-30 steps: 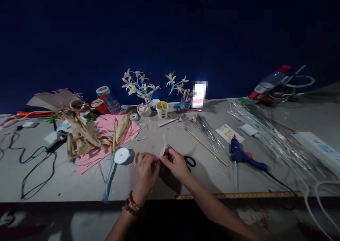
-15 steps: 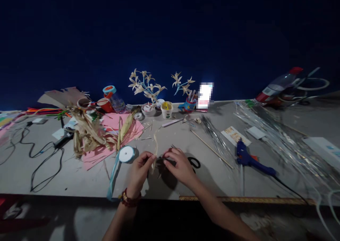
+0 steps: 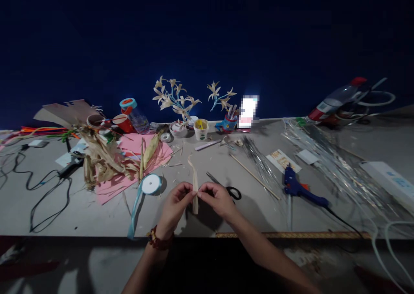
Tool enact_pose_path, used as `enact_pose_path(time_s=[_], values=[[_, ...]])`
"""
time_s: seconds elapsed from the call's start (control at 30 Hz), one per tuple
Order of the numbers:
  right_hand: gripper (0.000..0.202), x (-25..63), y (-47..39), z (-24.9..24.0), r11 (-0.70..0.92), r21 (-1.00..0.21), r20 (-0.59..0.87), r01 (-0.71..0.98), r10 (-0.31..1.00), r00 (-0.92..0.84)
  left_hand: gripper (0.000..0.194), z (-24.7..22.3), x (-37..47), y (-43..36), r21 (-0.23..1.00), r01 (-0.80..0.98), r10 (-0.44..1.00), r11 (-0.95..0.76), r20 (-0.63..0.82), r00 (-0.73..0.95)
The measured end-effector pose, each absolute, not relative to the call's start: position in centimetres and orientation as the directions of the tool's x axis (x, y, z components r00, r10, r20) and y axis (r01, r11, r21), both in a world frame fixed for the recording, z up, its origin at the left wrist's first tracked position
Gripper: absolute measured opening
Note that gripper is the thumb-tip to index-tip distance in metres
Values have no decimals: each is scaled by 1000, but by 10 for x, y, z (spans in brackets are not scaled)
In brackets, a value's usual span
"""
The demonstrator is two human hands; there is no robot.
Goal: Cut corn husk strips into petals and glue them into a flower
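Observation:
A thin strip of dried corn husk (image 3: 194,175) hangs between my two hands, its upper end curling toward the back of the table. My left hand (image 3: 177,203), with a beaded bracelet at the wrist, pinches the strip's left edge. From the other side, the fingertips of my right hand (image 3: 217,199) grip its right edge. Black-handled scissors (image 3: 233,193) lie on the table just beyond my right hand, partly covered by it. To the left of my left hand rests a roll of light blue ribbon (image 3: 151,184), its loose tail trailing to the front edge.
Dried husks (image 3: 103,156) lie heaped on pink paper (image 3: 129,179) at left. White flowers on blue stems (image 3: 176,97) stand at the back beside a paper cup (image 3: 201,132). A blue glue gun (image 3: 297,188), a wooden stick (image 3: 255,176) and wire bundles (image 3: 258,153) occupy the right.
My right hand has moved in to the strip and now pinches it, where before it was apart. The strip has turned its broad face toward me, and more of the scissors shows.

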State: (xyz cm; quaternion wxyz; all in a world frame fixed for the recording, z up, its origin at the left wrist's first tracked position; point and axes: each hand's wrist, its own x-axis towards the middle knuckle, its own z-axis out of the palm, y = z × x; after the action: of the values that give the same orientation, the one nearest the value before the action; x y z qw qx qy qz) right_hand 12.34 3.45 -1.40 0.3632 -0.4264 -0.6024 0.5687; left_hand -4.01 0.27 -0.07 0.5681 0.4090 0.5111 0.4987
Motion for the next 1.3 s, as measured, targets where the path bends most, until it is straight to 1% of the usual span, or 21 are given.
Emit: enact_pose_path(time_s=[0.2,0.37,0.47,0.57,0.7,0.8,0.97,1.17,1.3], values=[[21,129,34,-14,-44,-996,-70,76,922,-382,25,-3,-40,1,986,-92,990,139,-140,2],[18,132,34,-14,-57,-995,-83,82,924,-374,23,-1,-39,-1,987,-88,990,137,-133,53],[18,133,34,-12,-52,-995,-79,81,924,-374,22,0,-38,-2,990,-69,991,127,-123,54],[18,134,34,-11,-48,-995,-78,86,918,-388,21,-2,-39,-3,996,-3,995,90,-90,40],[20,136,36,-11,-49,-994,-84,97,910,-406,16,-4,-41,-3,994,106,995,39,-48,84],[18,137,36,-11,-44,-993,-85,110,910,-407,12,-4,-41,-3,991,136,996,17,-29,87],[14,138,35,-9,-3,-989,-62,145,913,-404,8,-1,-38,-4,993,119,997,25,-34,72],[9,139,34,-7,100,-958,-6,267,929,-370,8,0,-41,-3,959,282,998,-29,12,61],[6,139,34,-6,158,-943,34,294,921,-388,8,3,-40,-2,917,391,997,-77,59,57]])
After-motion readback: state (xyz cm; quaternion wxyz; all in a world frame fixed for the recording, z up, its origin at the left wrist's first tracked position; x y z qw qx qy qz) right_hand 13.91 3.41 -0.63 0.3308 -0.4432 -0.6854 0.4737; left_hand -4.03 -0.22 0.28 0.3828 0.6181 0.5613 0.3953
